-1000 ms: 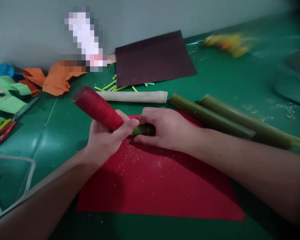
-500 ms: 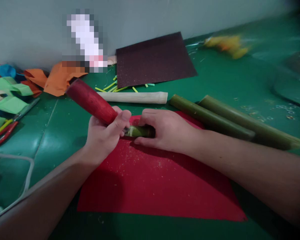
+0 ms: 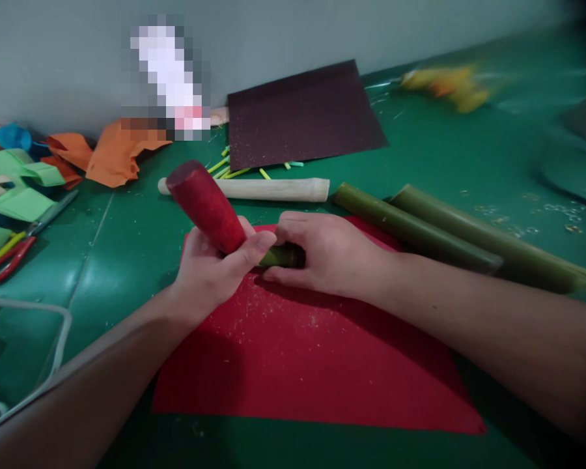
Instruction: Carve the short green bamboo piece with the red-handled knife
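My left hand (image 3: 217,264) is closed around a thick red handle (image 3: 205,205), whose rounded end points up and away to the left. The working end of this red-handled tool is hidden behind my thumb and fingers, right at a short green bamboo piece (image 3: 284,256). With thumb and fingers curled, my right hand (image 3: 322,251) grips the bamboo's darker right end. The bamboo lies sideways over a red sheet (image 3: 317,371), which has pale shavings scattered on it.
Behind my hands lies a pale peeled stick (image 3: 273,189). Two green bamboo lengths (image 3: 415,225) rest at the right. A dark sheet (image 3: 303,117) covers yellow-green strips at the back. Red-handled scissors (image 3: 14,260), green paper (image 3: 22,202) and orange paper (image 3: 112,159) are at the left.
My left hand has slid right along the bamboo toward my right hand, and the red handle now stands steeper. My right hand holds still.
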Available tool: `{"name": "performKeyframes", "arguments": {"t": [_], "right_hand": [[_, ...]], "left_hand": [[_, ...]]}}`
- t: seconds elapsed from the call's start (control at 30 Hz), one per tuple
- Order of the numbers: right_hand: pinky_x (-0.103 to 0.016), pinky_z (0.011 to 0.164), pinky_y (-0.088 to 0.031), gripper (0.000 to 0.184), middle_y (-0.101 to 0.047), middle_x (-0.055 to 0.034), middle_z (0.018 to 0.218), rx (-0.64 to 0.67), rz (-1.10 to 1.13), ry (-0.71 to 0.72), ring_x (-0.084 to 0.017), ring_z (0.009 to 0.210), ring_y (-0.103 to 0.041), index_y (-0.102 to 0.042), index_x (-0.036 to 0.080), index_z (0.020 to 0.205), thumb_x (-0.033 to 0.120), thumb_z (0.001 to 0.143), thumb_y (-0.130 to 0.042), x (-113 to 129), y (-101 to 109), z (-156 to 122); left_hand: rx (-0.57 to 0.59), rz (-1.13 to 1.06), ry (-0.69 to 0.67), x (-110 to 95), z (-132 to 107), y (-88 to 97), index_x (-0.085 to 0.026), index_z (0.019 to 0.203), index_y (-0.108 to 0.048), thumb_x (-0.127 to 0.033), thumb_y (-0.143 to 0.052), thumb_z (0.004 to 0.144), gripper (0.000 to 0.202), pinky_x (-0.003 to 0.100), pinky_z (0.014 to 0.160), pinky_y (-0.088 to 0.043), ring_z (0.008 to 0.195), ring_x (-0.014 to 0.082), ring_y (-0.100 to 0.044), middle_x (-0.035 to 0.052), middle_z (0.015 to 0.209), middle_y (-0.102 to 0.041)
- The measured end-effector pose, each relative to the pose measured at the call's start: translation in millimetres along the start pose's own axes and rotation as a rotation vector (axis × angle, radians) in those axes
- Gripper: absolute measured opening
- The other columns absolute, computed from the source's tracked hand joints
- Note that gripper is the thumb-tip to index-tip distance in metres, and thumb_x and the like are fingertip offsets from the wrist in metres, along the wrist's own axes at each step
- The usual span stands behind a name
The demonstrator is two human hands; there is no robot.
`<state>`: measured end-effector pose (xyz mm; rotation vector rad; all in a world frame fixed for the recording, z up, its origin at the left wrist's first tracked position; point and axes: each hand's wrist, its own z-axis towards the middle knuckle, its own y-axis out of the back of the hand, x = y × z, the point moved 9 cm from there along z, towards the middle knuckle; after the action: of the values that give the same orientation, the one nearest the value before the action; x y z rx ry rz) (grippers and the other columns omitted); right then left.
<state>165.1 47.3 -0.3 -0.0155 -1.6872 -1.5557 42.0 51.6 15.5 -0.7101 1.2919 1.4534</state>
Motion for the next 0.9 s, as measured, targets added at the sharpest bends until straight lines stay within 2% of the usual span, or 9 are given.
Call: {"name": "performKeyframes", "arguments": {"t": [0.17, 0.3, 0.43, 0.63, 0.77, 0.9], "right_hand": [[-0.028, 0.061, -0.024, 0.033, -0.045, 0.0036, 0.073, -0.007, 0.000, -0.006, -0.010, 0.064, -0.039, -0.056, 0.018, 0.078, 0.042, 0.084, -0.078, -0.3, 0.1, -0.2], [-0.028, 0.062, -0.025, 0.032, -0.045, 0.0032, 0.074, -0.009, 0.002, 0.006, -0.011, 0.065, -0.040, -0.059, 0.017, 0.079, 0.041, 0.083, -0.079, 0.8, 0.0, 0.0], [-0.028, 0.063, -0.027, 0.028, -0.048, 0.0025, 0.078, 0.027, 0.020, -0.007, -0.011, 0.067, -0.042, -0.065, 0.016, 0.089, 0.040, 0.083, -0.079, 0.6, -2.0, 0.4], [-0.028, 0.062, -0.026, 0.029, -0.047, 0.0029, 0.077, 0.041, 0.033, -0.056, -0.011, 0.066, -0.041, -0.062, 0.017, 0.084, 0.040, 0.082, -0.080, -2.7, -1.7, 0.7], [-0.028, 0.063, -0.026, 0.031, -0.046, 0.0032, 0.076, 0.013, 0.028, -0.028, -0.011, 0.066, -0.040, -0.060, 0.018, 0.081, 0.040, 0.082, -0.080, -1.6, -1.1, 0.1], [-0.028, 0.062, -0.025, 0.034, -0.044, 0.0039, 0.073, -0.008, 0.024, -0.002, -0.010, 0.065, -0.039, -0.054, 0.019, 0.076, 0.040, 0.083, -0.079, -0.5, -0.6, -0.8]], "left_hand": [[0.026, 0.002, 0.011, 0.4, -0.2, -2.1, -0.019, 0.059, -0.060, -0.036, -0.076, 0.082, 0.033, 0.021, 0.049, -0.042, 0.047, 0.0071, -0.043, -0.0046, 0.051, -0.052], [-0.048, -0.002, 0.028, 2.3, 0.3, 4.0, -0.019, 0.065, -0.064, -0.040, -0.080, 0.081, 0.030, 0.021, 0.053, -0.046, 0.052, 0.0081, -0.049, -0.0030, 0.058, -0.059], [-0.103, -0.038, -0.021, -0.4, 2.0, 9.4, -0.019, 0.067, -0.065, -0.042, -0.079, 0.084, 0.032, 0.022, 0.055, -0.047, 0.055, 0.0090, -0.053, -0.0016, 0.063, -0.061], [-0.063, -0.065, -0.009, -1.2, 2.9, 5.9, -0.019, 0.058, -0.060, -0.044, -0.078, 0.083, 0.040, 0.022, 0.045, -0.040, 0.046, 0.0072, -0.045, -0.0028, 0.052, -0.052], [-0.009, -0.059, -0.009, -3.4, 1.9, 0.9, -0.019, 0.055, -0.058, -0.040, -0.076, 0.083, 0.039, 0.022, 0.046, -0.041, 0.045, 0.0068, -0.043, -0.0042, 0.048, -0.048], [0.028, 0.008, 0.005, -0.6, 1.4, -0.2, -0.019, 0.057, -0.059, -0.040, -0.075, 0.084, 0.037, 0.021, 0.050, -0.042, 0.049, 0.0077, -0.045, -0.0040, 0.051, -0.050]]}}
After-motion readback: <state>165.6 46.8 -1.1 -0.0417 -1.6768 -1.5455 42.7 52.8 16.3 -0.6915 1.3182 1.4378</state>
